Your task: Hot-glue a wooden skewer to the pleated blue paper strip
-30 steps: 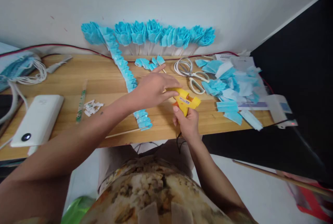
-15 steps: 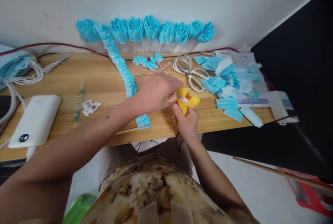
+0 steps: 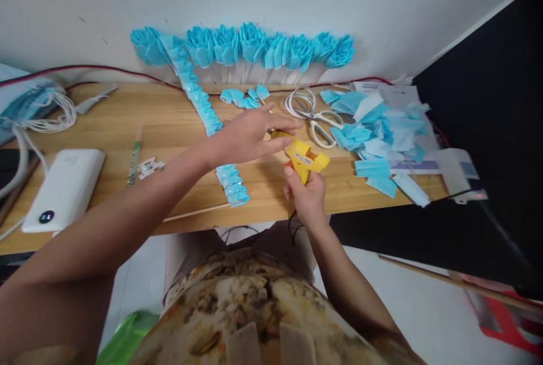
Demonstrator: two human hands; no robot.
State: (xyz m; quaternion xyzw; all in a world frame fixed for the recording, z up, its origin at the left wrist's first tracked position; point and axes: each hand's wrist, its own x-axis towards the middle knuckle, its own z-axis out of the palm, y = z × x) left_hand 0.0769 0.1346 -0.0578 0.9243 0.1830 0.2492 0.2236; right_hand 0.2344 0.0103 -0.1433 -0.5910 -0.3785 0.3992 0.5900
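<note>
My right hand (image 3: 308, 198) is closed round the grip of a yellow glue gun (image 3: 309, 159), held just above the wooden desk (image 3: 165, 127) near its front edge. From the left, my left hand (image 3: 246, 136) reaches across with thumb and fingers closed on the gun's front end; what lies at the nozzle is hidden. A pleated blue paper strip (image 3: 202, 106) runs down the desk under my left wrist. Its lower end (image 3: 232, 184) lies beside a thin wooden stick (image 3: 195, 212).
Blue paper flowers (image 3: 254, 48) lean along the wall. White scissors (image 3: 316, 119) and a heap of blue paper pieces (image 3: 382, 133) lie to the right. On the left are a white power bank (image 3: 63, 189), small white scraps (image 3: 148, 166) and white cords (image 3: 51, 119).
The glue gun tilted and rose slightly. My left hand's fingers straightened out over the gun's front. The view shifted a little.
</note>
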